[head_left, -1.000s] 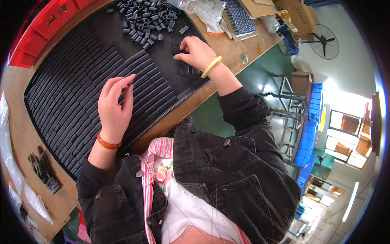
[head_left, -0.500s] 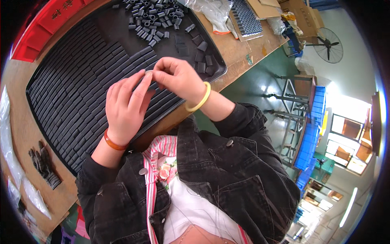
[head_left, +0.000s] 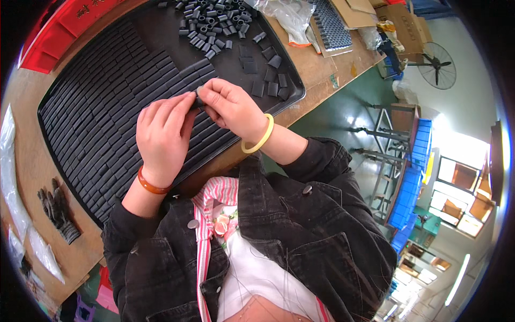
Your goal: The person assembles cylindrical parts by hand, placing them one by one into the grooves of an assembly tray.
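Over the large black tray (head_left: pixel 300 88), both hands meet and pinch a small dark piece (head_left: pixel 198 100), mostly covered by fingers. My left hand (head_left: pixel 165 129) holds its left side with thumb and fingertips. On the other side my right hand (head_left: pixel 232 107) grips it between thumb and curled forefinger. Beneath the hands lie close-packed rows of black cylinders (head_left: pixel 107 102), filling most of the tray. A heap of short black tubes (head_left: pixel 214 24) lies loose at the tray's far end. Several flat black square pieces (head_left: pixel 258 88) are scattered to the right of my right hand.
A red bin (head_left: pixel 59 40) stands beyond the tray at far left. On the wooden table (head_left: pixel 314 72) lie a dark knitted glove (head_left: pixel 58 212), clear plastic wrap (head_left: pixel 12 172), a plastic bag (head_left: pixel 287 19) and a sheet of grey parts (head_left: pixel 331 27). Blue crates (head_left: pixel 410 182) and a fan (head_left: pixel 436 65) are at right.
My right hand's fingers have curled more around the front of the piece, and a dark part of it now shows between the hands. The view has shifted slightly.
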{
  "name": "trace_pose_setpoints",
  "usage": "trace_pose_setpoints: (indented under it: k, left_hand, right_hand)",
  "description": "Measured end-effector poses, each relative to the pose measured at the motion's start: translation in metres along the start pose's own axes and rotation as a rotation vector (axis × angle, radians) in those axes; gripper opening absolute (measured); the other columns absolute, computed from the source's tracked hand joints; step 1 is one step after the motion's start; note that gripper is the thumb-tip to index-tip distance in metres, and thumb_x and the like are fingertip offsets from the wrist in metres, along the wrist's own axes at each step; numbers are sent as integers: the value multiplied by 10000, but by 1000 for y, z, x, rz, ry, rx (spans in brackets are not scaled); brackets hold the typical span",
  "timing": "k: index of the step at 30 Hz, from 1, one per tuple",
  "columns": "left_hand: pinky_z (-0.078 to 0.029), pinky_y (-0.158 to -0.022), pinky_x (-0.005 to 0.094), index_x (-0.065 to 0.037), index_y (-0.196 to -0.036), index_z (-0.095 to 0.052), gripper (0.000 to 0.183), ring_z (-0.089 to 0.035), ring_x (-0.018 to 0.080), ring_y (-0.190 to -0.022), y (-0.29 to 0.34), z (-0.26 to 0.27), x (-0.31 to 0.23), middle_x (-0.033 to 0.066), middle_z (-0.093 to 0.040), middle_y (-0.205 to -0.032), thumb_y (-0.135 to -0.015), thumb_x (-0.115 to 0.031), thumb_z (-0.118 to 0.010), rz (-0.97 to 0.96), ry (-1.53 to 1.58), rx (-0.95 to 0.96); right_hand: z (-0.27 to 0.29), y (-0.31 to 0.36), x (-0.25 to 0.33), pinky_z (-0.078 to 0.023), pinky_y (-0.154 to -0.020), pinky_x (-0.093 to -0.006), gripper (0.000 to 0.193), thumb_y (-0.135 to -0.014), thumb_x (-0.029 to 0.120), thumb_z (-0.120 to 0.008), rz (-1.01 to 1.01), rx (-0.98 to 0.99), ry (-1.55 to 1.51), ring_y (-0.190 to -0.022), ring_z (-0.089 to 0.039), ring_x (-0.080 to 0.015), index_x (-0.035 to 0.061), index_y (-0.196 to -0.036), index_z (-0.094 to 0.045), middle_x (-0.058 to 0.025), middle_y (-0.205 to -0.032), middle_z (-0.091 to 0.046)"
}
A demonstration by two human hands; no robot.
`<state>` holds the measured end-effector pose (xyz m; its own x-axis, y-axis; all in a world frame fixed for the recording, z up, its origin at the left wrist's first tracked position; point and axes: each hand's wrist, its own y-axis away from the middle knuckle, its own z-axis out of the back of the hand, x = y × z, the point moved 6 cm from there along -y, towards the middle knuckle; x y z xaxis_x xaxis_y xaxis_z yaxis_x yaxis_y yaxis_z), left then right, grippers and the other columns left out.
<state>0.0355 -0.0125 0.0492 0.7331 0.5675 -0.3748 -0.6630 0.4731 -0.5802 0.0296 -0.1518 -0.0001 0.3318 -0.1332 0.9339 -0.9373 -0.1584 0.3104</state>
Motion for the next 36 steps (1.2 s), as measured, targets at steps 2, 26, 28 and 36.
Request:
trace_pose_setpoints:
  k: [2,26,28,36]
  left_hand:
    - [-494,-821,339,-59,-1058,-683,291,-637,221,-903,-3,1,6,39,-685,-1021,-771,-66,-732,92,65,-32]
    - [-518,-755,326,-43,-1031,-696,221,-640,244,-858,2,4,26,95,-661,-946,-829,40,-666,208,210,-147]
    - [-513,-733,332,-54,-1020,-691,228,-633,248,-831,1,5,26,85,-660,-926,-813,40,-670,195,217,-169]
    - [-517,-731,324,-49,-1033,-696,243,-631,240,-831,3,8,27,93,-654,-934,-815,54,-665,218,246,-190]
  right_hand:
    - [4,-1,-2,-308,-447,-196,185,-994,257,-517,-77,-24,-223,-569,-426,-61,78,-949,-530,-3,-730,-506]
    - [-24,-3,-8,-532,-672,-383,230,-778,173,-734,522,47,1213,-795,-627,-288,98,-975,-643,-89,-938,-549]
    - [-24,-1,-6,-530,-664,-385,213,-778,165,-729,541,11,1210,-783,-623,-288,98,-963,-645,-91,-926,-546]
    - [-42,-1,-3,-528,-654,-378,161,-778,146,-708,611,103,1201,-768,-621,-274,100,-929,-675,-81,-870,-550]
